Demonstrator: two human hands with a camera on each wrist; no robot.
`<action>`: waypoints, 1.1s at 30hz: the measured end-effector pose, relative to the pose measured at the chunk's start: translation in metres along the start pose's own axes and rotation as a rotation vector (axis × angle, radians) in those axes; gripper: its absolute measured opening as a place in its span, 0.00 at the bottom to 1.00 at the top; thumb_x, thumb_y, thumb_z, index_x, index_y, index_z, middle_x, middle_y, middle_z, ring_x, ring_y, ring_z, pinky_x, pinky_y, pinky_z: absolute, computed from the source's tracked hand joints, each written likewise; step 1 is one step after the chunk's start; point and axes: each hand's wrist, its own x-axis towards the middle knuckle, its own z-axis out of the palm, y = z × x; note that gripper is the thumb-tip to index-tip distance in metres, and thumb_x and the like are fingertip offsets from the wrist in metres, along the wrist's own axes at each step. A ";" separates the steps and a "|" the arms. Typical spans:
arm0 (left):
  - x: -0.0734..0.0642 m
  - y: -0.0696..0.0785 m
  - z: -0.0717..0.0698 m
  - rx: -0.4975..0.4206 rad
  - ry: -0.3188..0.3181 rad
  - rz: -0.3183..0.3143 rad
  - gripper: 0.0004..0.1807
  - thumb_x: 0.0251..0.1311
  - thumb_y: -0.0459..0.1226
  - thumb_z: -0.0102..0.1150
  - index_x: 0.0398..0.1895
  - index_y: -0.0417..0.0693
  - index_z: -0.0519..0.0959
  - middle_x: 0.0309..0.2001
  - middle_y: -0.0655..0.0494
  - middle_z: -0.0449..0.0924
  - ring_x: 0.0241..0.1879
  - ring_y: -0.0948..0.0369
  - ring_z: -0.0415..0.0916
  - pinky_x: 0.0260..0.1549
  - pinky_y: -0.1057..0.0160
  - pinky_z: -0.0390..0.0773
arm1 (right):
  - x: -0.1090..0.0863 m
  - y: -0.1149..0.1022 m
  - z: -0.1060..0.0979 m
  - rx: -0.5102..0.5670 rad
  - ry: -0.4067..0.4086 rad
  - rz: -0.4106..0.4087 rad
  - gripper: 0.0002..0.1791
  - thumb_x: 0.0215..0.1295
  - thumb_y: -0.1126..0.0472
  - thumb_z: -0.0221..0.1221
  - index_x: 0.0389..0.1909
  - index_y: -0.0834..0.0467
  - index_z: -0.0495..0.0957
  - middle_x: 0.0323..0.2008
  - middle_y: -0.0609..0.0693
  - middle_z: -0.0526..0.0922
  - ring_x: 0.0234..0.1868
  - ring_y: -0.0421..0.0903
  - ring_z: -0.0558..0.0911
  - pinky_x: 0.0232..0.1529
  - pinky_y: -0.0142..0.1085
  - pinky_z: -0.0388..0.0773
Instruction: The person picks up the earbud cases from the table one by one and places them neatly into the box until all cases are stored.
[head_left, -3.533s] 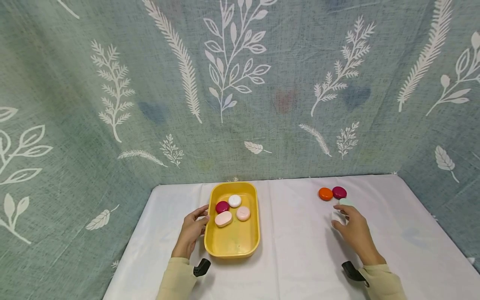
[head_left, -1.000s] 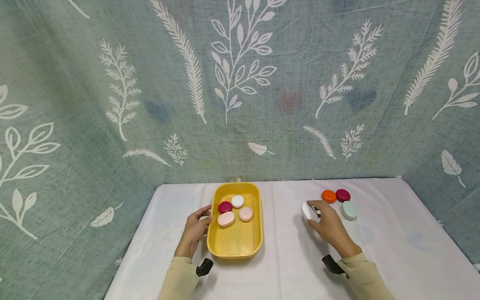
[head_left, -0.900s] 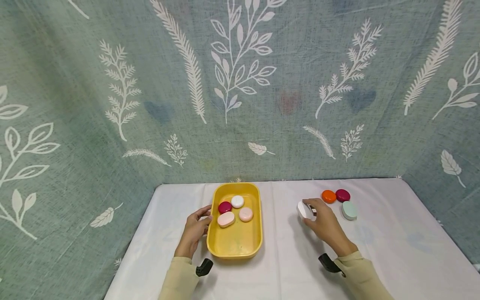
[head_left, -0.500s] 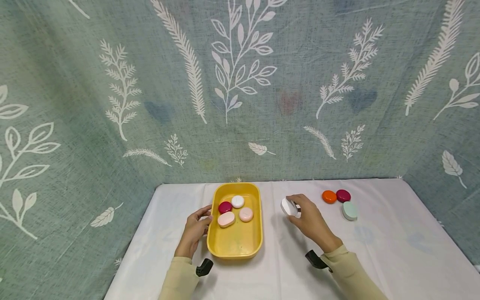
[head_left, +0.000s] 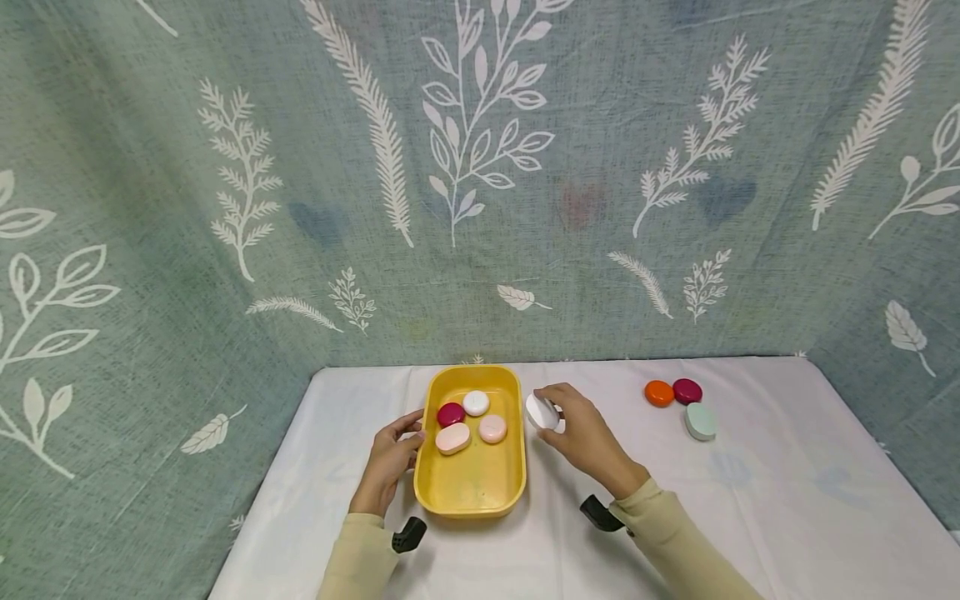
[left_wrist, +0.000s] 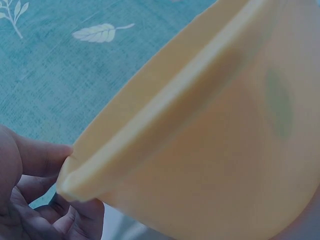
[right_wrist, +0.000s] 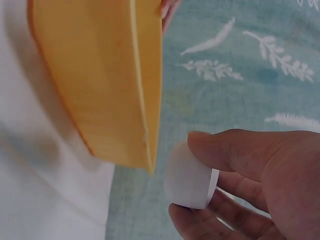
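Note:
A yellow plastic tray [head_left: 468,487] stands on the white cloth left of centre. My left hand [head_left: 390,468] grips its left side; in the left wrist view the thumb [left_wrist: 47,159] lies on the rim and the fingers curl below it. My right hand [head_left: 592,442] pinches a white bar of soap [head_left: 540,412] between thumb and fingers, just off the tray's right rim. Inside the tray lie a crimson soap [head_left: 450,414], a small white soap [head_left: 476,403], a round pink soap [head_left: 492,428] and an oval pink soap [head_left: 452,438].
Farther right on the cloth sit an orange soap [head_left: 659,393], a second crimson soap [head_left: 687,391] and a mint green soap [head_left: 700,422], close together. A green leaf-patterned curtain [head_left: 480,208] rises behind and along the sides of the table.
My right hand has picked up the white soap beside the mint one and carried it left to the tray's right rim. The left hand keeps its hold on the tray.

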 end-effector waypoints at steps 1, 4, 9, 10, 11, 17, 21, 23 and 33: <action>0.000 0.000 0.000 -0.001 0.001 0.000 0.24 0.74 0.29 0.55 0.72 0.43 0.76 0.58 0.43 0.71 0.33 0.58 0.74 0.28 0.68 0.78 | 0.001 -0.002 0.002 0.005 -0.004 -0.002 0.32 0.55 0.75 0.75 0.63 0.66 0.80 0.59 0.59 0.81 0.54 0.52 0.83 0.53 0.46 0.85; 0.001 0.000 0.000 -0.005 0.001 -0.001 0.24 0.74 0.29 0.55 0.71 0.43 0.77 0.58 0.43 0.71 0.32 0.58 0.74 0.28 0.68 0.78 | 0.004 -0.008 0.005 0.017 -0.014 -0.014 0.32 0.55 0.75 0.75 0.62 0.65 0.81 0.59 0.58 0.82 0.54 0.52 0.83 0.53 0.45 0.85; 0.001 0.001 0.000 -0.007 -0.004 -0.001 0.24 0.74 0.29 0.55 0.72 0.43 0.76 0.58 0.43 0.71 0.33 0.58 0.74 0.28 0.68 0.78 | 0.009 -0.015 0.010 0.025 -0.026 -0.062 0.30 0.55 0.75 0.75 0.61 0.65 0.81 0.58 0.58 0.82 0.53 0.52 0.83 0.53 0.46 0.84; 0.001 0.001 0.000 -0.006 -0.003 -0.002 0.24 0.74 0.29 0.55 0.72 0.43 0.76 0.58 0.43 0.71 0.34 0.58 0.74 0.28 0.68 0.78 | 0.010 -0.017 0.012 0.028 -0.029 -0.070 0.30 0.55 0.75 0.75 0.61 0.66 0.81 0.58 0.58 0.82 0.53 0.52 0.83 0.53 0.46 0.84; 0.001 0.001 0.000 -0.004 -0.004 -0.002 0.24 0.74 0.29 0.55 0.72 0.43 0.76 0.58 0.43 0.71 0.34 0.57 0.74 0.28 0.68 0.78 | 0.011 -0.018 0.012 0.027 -0.034 -0.074 0.30 0.56 0.75 0.75 0.61 0.66 0.81 0.58 0.58 0.82 0.53 0.52 0.83 0.53 0.45 0.84; 0.001 0.000 0.001 -0.009 -0.004 0.006 0.23 0.74 0.29 0.55 0.71 0.42 0.77 0.58 0.43 0.71 0.32 0.58 0.74 0.27 0.68 0.78 | 0.016 -0.025 0.020 0.036 -0.065 -0.094 0.29 0.57 0.75 0.75 0.61 0.65 0.81 0.57 0.57 0.82 0.53 0.51 0.83 0.53 0.46 0.84; 0.001 -0.001 0.000 -0.012 -0.008 0.010 0.23 0.74 0.29 0.55 0.71 0.42 0.77 0.58 0.43 0.71 0.33 0.58 0.74 0.28 0.68 0.78 | 0.018 -0.030 0.025 0.052 -0.093 -0.127 0.29 0.57 0.75 0.74 0.61 0.67 0.80 0.56 0.58 0.82 0.53 0.52 0.82 0.55 0.48 0.83; 0.001 -0.001 0.000 -0.014 -0.010 0.014 0.23 0.75 0.29 0.55 0.71 0.42 0.77 0.57 0.43 0.71 0.33 0.58 0.74 0.27 0.68 0.78 | 0.019 -0.033 0.028 0.056 -0.111 -0.134 0.29 0.58 0.74 0.74 0.61 0.67 0.80 0.56 0.58 0.82 0.54 0.52 0.82 0.56 0.48 0.83; 0.000 -0.001 -0.001 -0.020 -0.011 0.015 0.23 0.74 0.29 0.55 0.71 0.42 0.77 0.57 0.43 0.71 0.32 0.58 0.74 0.27 0.69 0.78 | 0.026 -0.042 0.040 0.015 -0.222 -0.142 0.29 0.59 0.73 0.74 0.63 0.67 0.79 0.60 0.61 0.81 0.56 0.56 0.82 0.59 0.49 0.82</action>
